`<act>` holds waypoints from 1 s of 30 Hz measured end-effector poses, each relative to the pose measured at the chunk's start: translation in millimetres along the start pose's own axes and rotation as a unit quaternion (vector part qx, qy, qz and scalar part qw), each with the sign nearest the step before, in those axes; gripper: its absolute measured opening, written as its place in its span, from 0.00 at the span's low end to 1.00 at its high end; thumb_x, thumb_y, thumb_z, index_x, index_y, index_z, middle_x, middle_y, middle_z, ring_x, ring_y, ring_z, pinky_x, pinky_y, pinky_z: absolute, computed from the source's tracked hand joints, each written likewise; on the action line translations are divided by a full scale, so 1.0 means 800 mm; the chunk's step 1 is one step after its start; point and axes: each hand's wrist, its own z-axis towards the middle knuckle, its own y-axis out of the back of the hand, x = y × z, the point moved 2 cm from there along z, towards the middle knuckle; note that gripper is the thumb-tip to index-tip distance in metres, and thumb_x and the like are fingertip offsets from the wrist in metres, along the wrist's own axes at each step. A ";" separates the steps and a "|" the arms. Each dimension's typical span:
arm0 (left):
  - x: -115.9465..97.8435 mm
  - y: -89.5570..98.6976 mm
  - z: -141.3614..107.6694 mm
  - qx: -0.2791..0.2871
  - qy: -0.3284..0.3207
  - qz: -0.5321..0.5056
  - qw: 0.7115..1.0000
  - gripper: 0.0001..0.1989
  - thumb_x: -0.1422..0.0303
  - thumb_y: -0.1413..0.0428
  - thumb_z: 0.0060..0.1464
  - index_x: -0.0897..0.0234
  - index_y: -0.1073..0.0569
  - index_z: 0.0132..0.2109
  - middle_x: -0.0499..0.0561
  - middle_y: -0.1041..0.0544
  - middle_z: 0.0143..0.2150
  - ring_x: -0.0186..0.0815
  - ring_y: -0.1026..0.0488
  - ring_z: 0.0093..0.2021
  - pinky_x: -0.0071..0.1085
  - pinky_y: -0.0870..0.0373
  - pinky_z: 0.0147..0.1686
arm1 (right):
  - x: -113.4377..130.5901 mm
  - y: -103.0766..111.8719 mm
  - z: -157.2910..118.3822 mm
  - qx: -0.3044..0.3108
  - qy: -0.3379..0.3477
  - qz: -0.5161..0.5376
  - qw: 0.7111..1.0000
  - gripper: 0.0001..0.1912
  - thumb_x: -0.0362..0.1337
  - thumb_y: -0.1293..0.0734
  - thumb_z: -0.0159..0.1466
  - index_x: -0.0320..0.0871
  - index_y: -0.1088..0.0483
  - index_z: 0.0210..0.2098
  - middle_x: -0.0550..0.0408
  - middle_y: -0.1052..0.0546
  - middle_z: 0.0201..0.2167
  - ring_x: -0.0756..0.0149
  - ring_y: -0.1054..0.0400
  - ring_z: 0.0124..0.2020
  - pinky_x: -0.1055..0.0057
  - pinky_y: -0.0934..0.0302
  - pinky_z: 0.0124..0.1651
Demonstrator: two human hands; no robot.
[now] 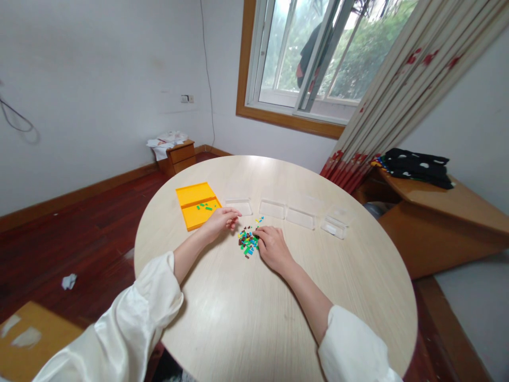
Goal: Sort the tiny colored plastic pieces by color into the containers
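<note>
A small heap of mixed building bricks [248,243], in green, blue, brown and yellow, lies on the round table. At its right edge my right hand [274,246] rests with bent fingers drawn together, the fingertips among the bricks; what they pinch, if anything, is hidden. My left hand [221,222] hovers just left of the heap, fingers loosely curled and a little apart, with nothing visible in them. Beside that hand stands an open yellow case [191,192], with several green bricks [208,208] lying in its near half.
Clear plastic boxes stand in a row behind the heap: one [239,206] near my left hand, then a second [272,208], a third [300,218] and a smaller one [334,228] at right. The pale round table [246,323] has a curved edge. A wooden cabinet [449,233] stands right.
</note>
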 end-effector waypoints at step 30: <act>0.003 0.001 -0.003 0.071 0.060 -0.016 0.996 0.04 0.76 0.43 0.50 0.72 0.30 0.35 0.54 0.25 0.27 0.29 0.28 0.21 0.25 0.29 0.23 | 0.001 0.003 -0.001 -0.013 -0.005 0.003 1.000 0.13 0.28 0.41 0.62 0.42 0.26 0.39 0.48 0.23 0.41 0.60 0.33 0.44 0.60 0.48 0.47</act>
